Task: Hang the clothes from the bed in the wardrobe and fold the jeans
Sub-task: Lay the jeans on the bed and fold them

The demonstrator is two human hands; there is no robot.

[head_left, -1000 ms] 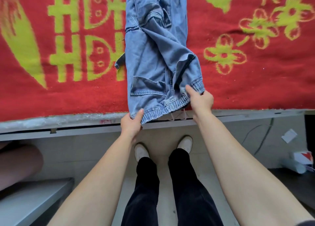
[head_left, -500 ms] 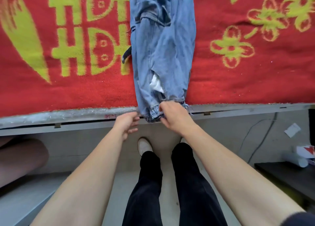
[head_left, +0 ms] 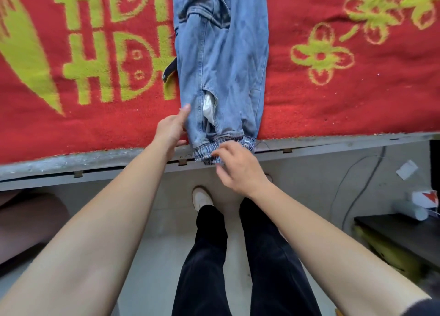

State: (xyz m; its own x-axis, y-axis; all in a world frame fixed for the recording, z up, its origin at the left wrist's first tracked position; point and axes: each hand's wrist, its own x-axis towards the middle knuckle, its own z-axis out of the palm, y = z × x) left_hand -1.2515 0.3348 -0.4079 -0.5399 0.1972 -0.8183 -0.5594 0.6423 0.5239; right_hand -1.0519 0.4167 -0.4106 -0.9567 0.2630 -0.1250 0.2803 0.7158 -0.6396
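Note:
Light blue jeans (head_left: 223,60) lie lengthwise on the bed, folded in half along their length, with the elastic waistband (head_left: 214,150) hanging just over the bed's front edge. A white pocket lining shows near the waist. My left hand (head_left: 172,128) rests flat against the left edge of the jeans, fingers apart, holding nothing. My right hand (head_left: 238,166) hovers just in front of the waistband with its fingers loosely spread; it grips nothing.
A red blanket with yellow-green patterns (head_left: 95,65) covers the bed. Its grey metal frame (head_left: 71,164) runs across below. My legs and white shoes stand on the pale floor. A dark low table (head_left: 404,234) and a cable are at the right.
Both hands held the spread waistband a second ago. The jeans were folded in half lengthwise, then both hands let go; the left hand moved up to the jeans' left edge.

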